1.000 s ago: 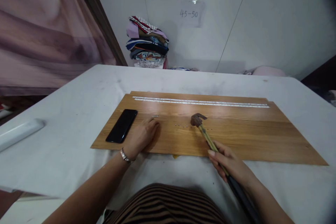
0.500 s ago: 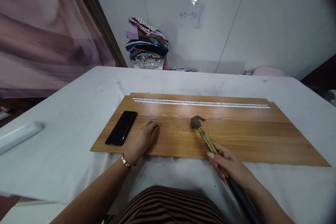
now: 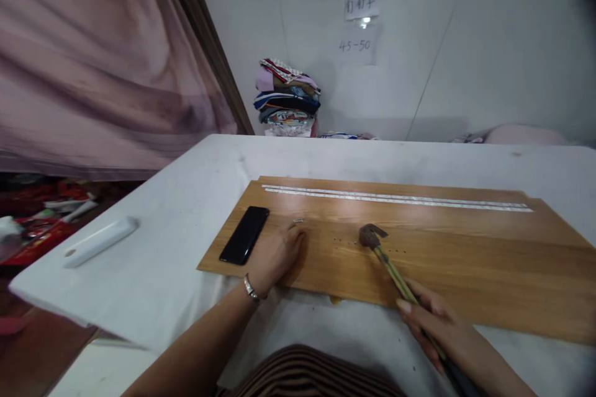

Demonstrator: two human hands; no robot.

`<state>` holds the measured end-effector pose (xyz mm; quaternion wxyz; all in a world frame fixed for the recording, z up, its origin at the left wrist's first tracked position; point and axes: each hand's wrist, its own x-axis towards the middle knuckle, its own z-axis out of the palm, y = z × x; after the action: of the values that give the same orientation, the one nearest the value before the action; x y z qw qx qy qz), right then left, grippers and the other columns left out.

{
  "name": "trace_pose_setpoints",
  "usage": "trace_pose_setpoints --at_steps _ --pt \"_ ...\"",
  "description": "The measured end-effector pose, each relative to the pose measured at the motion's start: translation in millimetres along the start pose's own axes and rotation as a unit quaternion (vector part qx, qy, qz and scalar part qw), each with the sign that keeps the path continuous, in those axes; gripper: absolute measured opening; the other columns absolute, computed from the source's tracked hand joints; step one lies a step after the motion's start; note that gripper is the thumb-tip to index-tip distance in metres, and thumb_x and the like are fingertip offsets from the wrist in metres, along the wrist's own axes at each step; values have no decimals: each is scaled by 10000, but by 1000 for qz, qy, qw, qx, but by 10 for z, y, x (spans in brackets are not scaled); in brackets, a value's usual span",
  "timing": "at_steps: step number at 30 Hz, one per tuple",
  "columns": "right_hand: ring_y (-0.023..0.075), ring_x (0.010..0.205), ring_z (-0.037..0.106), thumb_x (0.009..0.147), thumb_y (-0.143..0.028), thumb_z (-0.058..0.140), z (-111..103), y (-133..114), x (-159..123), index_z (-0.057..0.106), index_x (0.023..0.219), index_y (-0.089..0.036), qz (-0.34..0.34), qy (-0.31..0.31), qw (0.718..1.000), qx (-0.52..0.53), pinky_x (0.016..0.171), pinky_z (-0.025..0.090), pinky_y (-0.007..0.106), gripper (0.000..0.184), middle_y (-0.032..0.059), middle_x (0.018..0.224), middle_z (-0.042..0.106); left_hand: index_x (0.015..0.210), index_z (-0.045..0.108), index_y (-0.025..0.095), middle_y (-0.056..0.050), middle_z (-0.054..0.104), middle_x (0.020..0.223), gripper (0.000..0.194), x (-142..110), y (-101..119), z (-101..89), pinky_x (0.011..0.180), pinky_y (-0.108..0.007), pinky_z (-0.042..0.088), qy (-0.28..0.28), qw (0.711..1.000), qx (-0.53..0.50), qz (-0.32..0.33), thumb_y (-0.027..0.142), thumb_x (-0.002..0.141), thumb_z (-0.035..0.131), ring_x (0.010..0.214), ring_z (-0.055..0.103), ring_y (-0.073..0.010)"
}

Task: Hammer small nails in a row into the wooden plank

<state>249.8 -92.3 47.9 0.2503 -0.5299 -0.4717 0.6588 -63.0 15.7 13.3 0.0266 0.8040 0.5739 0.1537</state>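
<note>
My right hand is wrapped round the handle of a claw hammer. The rusty hammer head is over a wooden board, by a short row of small nails or holes too tiny to tell apart. My left hand, with a metal bracelet on its wrist, rests on the board with fingers curled together. Its fingertips are beside a few loose silvery nails; whatever they may pinch is hidden. Left of this hand lies a black phone.
Two white measuring strips run along the board's far side. A white cylindrical object lies at the left of the white-covered table. Folded clothes are stacked behind the table, near a pink curtain.
The camera view has turned left, so the whole scene appears shifted to the right. Both hands keep nearly the same places on the board, and the hammer stays in my right hand.
</note>
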Motion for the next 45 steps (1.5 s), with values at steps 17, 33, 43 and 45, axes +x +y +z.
trace_pose_setpoints --at_steps 17,33,43,45 --pt "54 316 284 845 -563 565 -5 42 19 517 868 -213 -35 17 999 4 319 292 161 354 -107 447 373 947 674 107 -163 663 856 214 158 -19 -159 746 -372 484 -106 980 112 123 94 867 477 812 636 -265" --pt "48 334 327 819 -539 606 21 -47 25 515 1035 -192 -27 1 998 62 290 351 148 419 -116 529 393 779 630 103 -127 662 757 263 472 -34 -198 652 -322 489 -159 969 121 148 -15 826 399 700 632 -226" --pt "48 316 320 816 -539 607 18 -70 29 529 1065 -191 -30 12 998 57 285 348 156 435 -121 509 390 794 548 178 -87 628 775 165 227 -76 -147 683 -307 465 -38 992 98 67 145 895 422 739 622 -219" --pt "52 316 316 817 -539 604 20 -74 32 531 1105 -182 -29 11 998 55 291 348 158 464 -123 487 383 818 551 182 -83 643 795 163 196 -104 -88 679 -305 463 -9 996 84 34 186 910 416 749 628 -219"
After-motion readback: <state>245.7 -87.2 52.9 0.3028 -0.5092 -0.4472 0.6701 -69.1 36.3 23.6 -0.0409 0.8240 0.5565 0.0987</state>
